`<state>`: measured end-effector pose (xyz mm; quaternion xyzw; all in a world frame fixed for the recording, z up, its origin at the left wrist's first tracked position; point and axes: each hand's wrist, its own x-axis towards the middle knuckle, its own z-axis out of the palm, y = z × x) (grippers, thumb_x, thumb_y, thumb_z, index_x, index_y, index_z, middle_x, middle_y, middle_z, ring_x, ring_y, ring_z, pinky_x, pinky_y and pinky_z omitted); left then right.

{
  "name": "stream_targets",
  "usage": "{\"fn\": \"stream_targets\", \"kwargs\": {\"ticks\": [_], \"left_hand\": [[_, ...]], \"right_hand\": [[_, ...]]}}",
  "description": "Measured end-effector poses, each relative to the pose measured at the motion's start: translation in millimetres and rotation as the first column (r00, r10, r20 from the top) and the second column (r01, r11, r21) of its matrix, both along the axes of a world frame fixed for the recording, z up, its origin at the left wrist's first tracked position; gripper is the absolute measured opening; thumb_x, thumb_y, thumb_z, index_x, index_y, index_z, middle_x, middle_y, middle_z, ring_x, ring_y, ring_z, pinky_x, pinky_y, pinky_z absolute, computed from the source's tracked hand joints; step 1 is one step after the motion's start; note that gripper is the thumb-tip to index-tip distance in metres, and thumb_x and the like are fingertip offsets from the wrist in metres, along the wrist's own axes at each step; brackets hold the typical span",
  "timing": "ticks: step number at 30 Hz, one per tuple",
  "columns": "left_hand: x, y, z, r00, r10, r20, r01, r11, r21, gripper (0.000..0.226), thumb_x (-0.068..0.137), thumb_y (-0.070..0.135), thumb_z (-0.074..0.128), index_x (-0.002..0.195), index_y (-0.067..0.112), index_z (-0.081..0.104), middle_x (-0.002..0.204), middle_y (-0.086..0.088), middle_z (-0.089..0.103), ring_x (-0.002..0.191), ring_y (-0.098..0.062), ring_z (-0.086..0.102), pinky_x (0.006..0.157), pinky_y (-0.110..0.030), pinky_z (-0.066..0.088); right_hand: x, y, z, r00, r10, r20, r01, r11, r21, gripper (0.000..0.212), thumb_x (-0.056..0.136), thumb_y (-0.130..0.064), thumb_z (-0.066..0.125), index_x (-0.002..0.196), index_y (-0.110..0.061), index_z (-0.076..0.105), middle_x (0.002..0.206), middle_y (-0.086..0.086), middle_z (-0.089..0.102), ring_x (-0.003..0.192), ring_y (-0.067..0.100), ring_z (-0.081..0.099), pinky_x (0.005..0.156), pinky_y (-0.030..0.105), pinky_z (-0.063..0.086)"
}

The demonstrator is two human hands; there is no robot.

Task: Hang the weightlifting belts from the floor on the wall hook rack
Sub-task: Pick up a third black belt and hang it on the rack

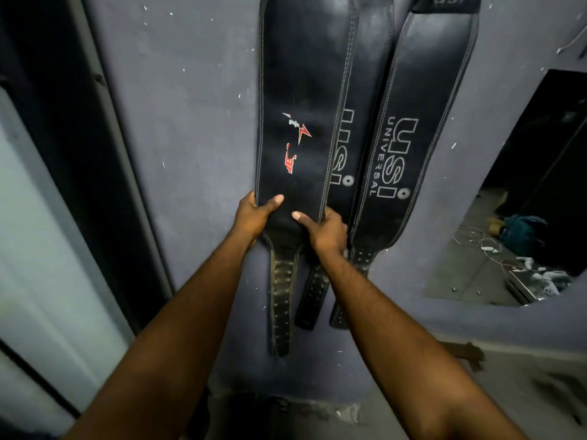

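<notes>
Head view: both hands' fingers clamp red-logo belt [298,122]; neighbour belt [413,128] reads "USI UNIVERSAL"

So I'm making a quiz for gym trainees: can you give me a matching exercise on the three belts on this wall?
Things:
1. Red-logo belt
2. USI Universal belt
3. Middle belt

States:
A. Partly hidden behind another belt
B. Gripped by the left hand and right hand
C. Hangs rightmost, untouched

Pairs: 1-B, 2-C, 3-A
</notes>
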<state>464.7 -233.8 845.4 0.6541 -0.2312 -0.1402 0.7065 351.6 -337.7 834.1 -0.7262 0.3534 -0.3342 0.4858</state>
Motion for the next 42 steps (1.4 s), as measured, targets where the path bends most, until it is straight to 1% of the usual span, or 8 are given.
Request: {"fn": "stream_targets", "kwargs": {"ticks": [9,13,16,24,28,32,38,42], "left_hand": [[-55,26,-55,0.991,0.033,-0.128,-0.007,0.980,0.199,0.017,0.097,0.027,0.061,0.084,0.024,0.051,0.082,0.001,0.056,0.083,-0.018,0.054,0.069,-0.023,0.047],[-89,45,-88,0.972,0.023,-0.232,0.033,0.971,0.237,0.031,0.094,0.041,0.060,0.108,0.013,0.060,0.108,-0.015,0.062,0.095,-0.023,0.056,0.088,-0.039,0.051],[-127,64,-114,0.948,-0.003,-0.319,0.085,0.966,0.243,0.015,0.099,0.033,0.055,0.095,0.020,0.060,0.099,-0.010,0.062,0.092,-0.022,0.059,0.083,-0.039,0.051],[-220,118,-194,0.806,-0.035,-0.591,0.270,0.911,0.313,0.033,0.098,0.022,0.058,0.125,0.004,0.059,0.105,-0.013,0.065,0.092,-0.027,0.064,0.073,-0.034,0.054],[-287,149,-249,0.776,-0.090,-0.625,0.404,0.832,0.381,0.036,0.103,0.021,0.049,0.136,0.006,0.051,0.126,-0.014,0.061,0.113,-0.032,0.061,0.089,-0.041,0.050],[-357,185,-302,0.699,-0.152,-0.699,0.543,0.748,0.380,0.025,0.102,0.022,0.052,0.124,0.010,0.056,0.130,-0.020,0.062,0.104,-0.028,0.062,0.086,-0.038,0.052],[-435,240,-378,0.602,-0.108,-0.791,0.641,0.657,0.398,0.011,0.101,0.019,0.053,0.110,0.013,0.057,0.107,-0.011,0.063,0.097,-0.026,0.063,0.074,-0.028,0.051],[-468,265,-444,0.544,-0.084,-0.835,0.698,0.596,0.395,0.019,0.101,0.016,0.054,0.082,0.018,0.055,0.069,0.004,0.062,0.054,-0.007,0.062,0.054,-0.022,0.050]], "right_hand": [[-45,12,-61,0.996,0.017,-0.087,0.002,0.979,0.204,0.021,0.084,-0.037,0.078,0.086,-0.020,0.066,0.077,-0.004,0.066,0.079,0.016,0.063,0.085,0.039,0.057],[-87,30,-93,0.992,0.081,-0.097,-0.044,0.942,0.333,0.026,0.090,-0.033,0.072,0.072,-0.024,0.056,0.070,-0.003,0.059,0.073,0.017,0.057,0.090,0.046,0.058],[-119,48,-117,0.988,0.116,-0.097,-0.065,0.904,0.423,0.028,0.093,-0.032,0.070,0.070,-0.022,0.057,0.072,0.000,0.062,0.074,0.020,0.062,0.090,0.049,0.059],[-227,113,-197,0.975,0.076,-0.207,0.052,0.833,0.550,0.025,0.089,-0.037,0.071,0.071,-0.022,0.064,0.089,0.014,0.075,0.094,0.036,0.071,0.090,0.053,0.059],[-294,157,-231,0.969,-0.006,-0.248,0.157,0.790,0.593,0.026,0.092,-0.028,0.069,0.070,-0.021,0.059,0.081,0.012,0.066,0.080,0.025,0.064,0.082,0.042,0.059],[-360,201,-274,0.942,-0.094,-0.322,0.288,0.717,0.635,0.024,0.094,-0.024,0.069,0.073,-0.020,0.058,0.081,0.009,0.064,0.079,0.021,0.061,0.076,0.037,0.056],[-445,257,-346,0.886,-0.120,-0.448,0.427,0.588,0.687,0.024,0.094,-0.021,0.069,0.073,-0.019,0.058,0.085,0.011,0.065,0.077,0.020,0.061,0.074,0.036,0.055],[-495,279,-404,0.844,-0.127,-0.521,0.501,0.531,0.683,0.021,0.093,-0.019,0.070,0.074,-0.019,0.060,0.086,0.009,0.066,0.079,0.018,0.062,0.075,0.037,0.056]]}}
